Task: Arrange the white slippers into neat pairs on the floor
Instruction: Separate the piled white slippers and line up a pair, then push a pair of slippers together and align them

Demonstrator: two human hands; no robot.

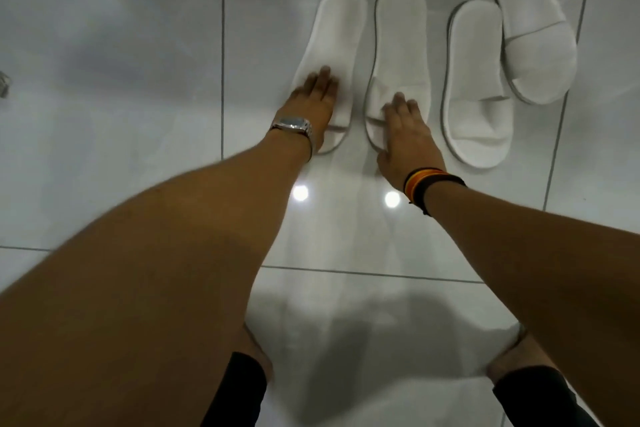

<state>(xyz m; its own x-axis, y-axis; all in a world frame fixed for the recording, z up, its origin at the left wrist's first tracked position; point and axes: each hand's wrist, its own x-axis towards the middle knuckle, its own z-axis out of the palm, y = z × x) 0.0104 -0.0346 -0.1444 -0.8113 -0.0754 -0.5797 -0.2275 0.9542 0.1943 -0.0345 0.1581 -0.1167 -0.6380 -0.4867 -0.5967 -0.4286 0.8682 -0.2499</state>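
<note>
Several white slippers lie on the glossy white tile floor (121, 45), toes toward me. My left hand (313, 104), with a silver watch on the wrist, rests flat on the toe part of the leftmost slipper (337, 31). My right hand (408, 135), wearing dark and striped wristbands, presses on the toe band of the second slipper (401, 45), its fingers curled at the band's edge. These two slippers lie side by side, nearly parallel. A third slipper (476, 80) lies to the right, and a fourth slipper (533, 21) sits farther back, angled and touching the third.
Grey grout lines cross the tiles. Ceiling lights reflect as bright spots near my wrists. My knees in dark shorts show at the bottom edge. A small metallic object (4, 83) is at the far left edge.
</note>
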